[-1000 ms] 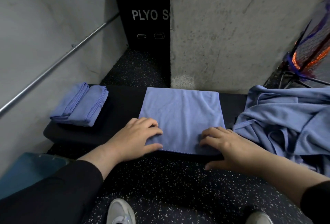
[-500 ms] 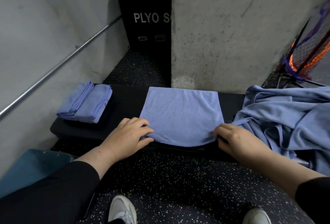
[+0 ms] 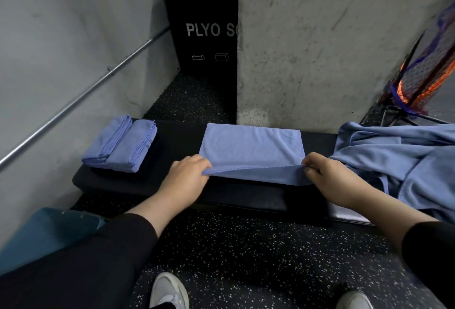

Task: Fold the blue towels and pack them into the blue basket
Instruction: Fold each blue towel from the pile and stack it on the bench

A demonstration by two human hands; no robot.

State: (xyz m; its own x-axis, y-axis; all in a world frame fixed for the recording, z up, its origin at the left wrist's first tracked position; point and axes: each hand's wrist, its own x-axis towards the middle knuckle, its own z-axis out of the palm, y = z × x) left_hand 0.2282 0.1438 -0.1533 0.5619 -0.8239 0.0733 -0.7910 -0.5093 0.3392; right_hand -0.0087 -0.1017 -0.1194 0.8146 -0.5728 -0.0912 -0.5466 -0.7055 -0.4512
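Note:
A half-folded blue towel (image 3: pixel 251 148) lies on the black bench (image 3: pixel 177 141) in front of me. My left hand (image 3: pixel 187 175) pinches its near left corner and my right hand (image 3: pixel 325 173) pinches its near right corner; the near edge is lifted off the bench. Two folded blue towels (image 3: pixel 120 143) sit side by side at the bench's left end. A heap of unfolded blue towels (image 3: pixel 403 161) covers the right end. A corner of the blue basket (image 3: pixel 41 232) shows on the floor at lower left, partly behind my left sleeve.
A concrete pillar (image 3: pixel 332 37) rises right behind the bench. A black plyo box (image 3: pixel 204 25) stands behind, to the left of the pillar. A metal rail (image 3: pixel 81 99) runs along the left wall. Netted equipment (image 3: pixel 423 74) leans at the far right. My shoes show on the speckled floor.
Both hands went from pressing flat on the towel's near edge to pinching its two near corners, and they have lifted that edge off the bench.

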